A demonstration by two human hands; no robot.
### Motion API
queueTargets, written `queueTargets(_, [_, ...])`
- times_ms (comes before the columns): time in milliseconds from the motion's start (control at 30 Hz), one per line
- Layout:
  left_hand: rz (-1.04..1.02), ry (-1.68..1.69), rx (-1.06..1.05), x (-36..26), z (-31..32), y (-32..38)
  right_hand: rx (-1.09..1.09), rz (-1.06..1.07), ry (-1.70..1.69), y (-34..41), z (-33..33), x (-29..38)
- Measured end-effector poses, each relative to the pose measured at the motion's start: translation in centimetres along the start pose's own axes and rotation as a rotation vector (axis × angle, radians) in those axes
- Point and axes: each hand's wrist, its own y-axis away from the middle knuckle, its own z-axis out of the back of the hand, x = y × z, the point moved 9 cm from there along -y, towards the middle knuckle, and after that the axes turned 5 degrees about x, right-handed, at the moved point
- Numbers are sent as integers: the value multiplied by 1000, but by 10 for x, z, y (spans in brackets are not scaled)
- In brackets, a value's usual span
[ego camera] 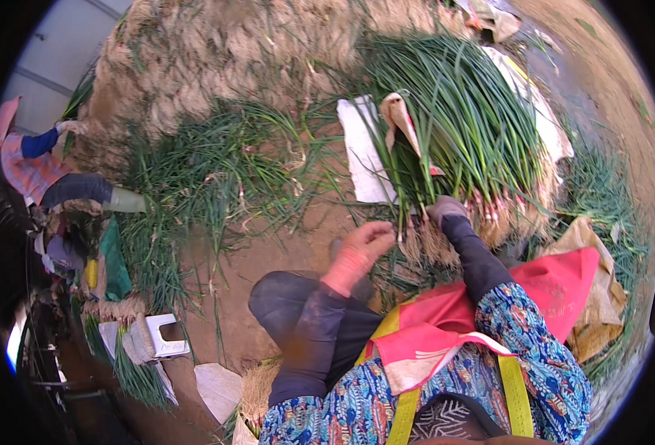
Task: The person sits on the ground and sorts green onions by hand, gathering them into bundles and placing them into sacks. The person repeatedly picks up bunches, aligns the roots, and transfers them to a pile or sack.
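My left hand (367, 247), orange-pink, is raised over my bent knee with thumb and fingers apart and nothing seen between them. Its fingertips point at the white root end of a green onion stalk beside it. My right hand (447, 208), in a dark glove, lies at the root ends of the green onions (461, 122), which are laid side by side in a large heap with leaves pointing away from me. Its fingers are partly hidden among stems, so its grip is unclear. A white sheet (363, 150) and a folded sack piece (399, 119) lie by the heap's left side.
Loose green onions (210, 161) are scattered over the soil. Behind them rises a big pile with dry roots outward (210, 61). A co-worker (38, 167) in a pink hat is at the far left. A white plastic stool (166, 336) stands lower left; a tan sack (594, 295) lies at right.
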Motion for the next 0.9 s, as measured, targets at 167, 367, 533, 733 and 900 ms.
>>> queueTargets(167, [86, -505, -174, 21, 4, -12, 305, 259, -959, 24, -9, 55])
queueTargets(367, [329, -73, 112, 39, -37, -13, 171, 428, -680, 97, 15, 89])
queueTargets(533, [301, -290, 281, 25, -59, -1, 97, 687, -434, 135, 20, 76])
queueTargets(733, [213, 268, 271, 4, -83, 19, 228, 531, -566, 163, 25, 60])
queueTargets(900, [165, 51, 322, -14, -92, 22, -99, 745, 170, 215, 51, 91])
